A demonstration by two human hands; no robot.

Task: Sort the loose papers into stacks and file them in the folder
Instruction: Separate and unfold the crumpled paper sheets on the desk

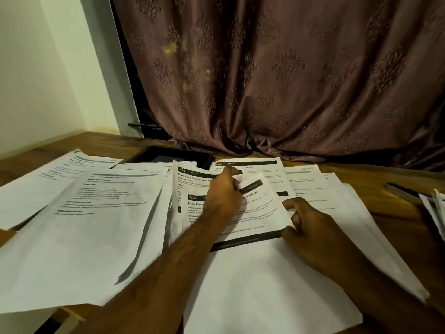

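Loose papers (134,213) are thin, floppy, slippery; left hand (222,194) fingers (232,173) pinch a sheet corner, right hand (310,227) fingers (292,204) curl on its edge.

left grip (222,194) reaches forward, fingers curled; right grip (305,227) pinches.

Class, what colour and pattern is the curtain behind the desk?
Dusky mauve-brown curtain with a repeating embossed floral motif; head view.

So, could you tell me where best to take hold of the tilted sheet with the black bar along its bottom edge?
Probably the tilted sheet's lower right corner, from the right: it lies on top of the pile, and the right hand already pinches there.
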